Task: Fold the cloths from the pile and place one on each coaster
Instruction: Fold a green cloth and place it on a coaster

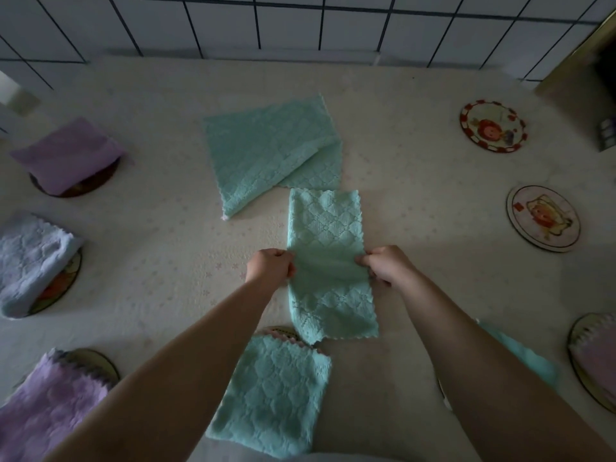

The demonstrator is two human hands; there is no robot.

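Observation:
A light green cloth [326,228], folded into a long strip, lies in the middle of the table. My left hand [270,266] pinches its left edge and my right hand [386,263] pinches its right edge, both about halfway along. Behind it lies the pile of green cloths [266,151]. Two round coasters [492,125] [543,217] at the right carry no cloth. A folded green cloth [273,391] covers a coaster [278,329] near me.
Folded cloths sit on coasters at the left: purple [66,155], blue [30,258], purple [50,405]. At the right edge a pinkish cloth [596,358] lies on a coaster, and a green cloth [523,355] shows behind my right arm. A tiled wall [300,25] bounds the table's far side.

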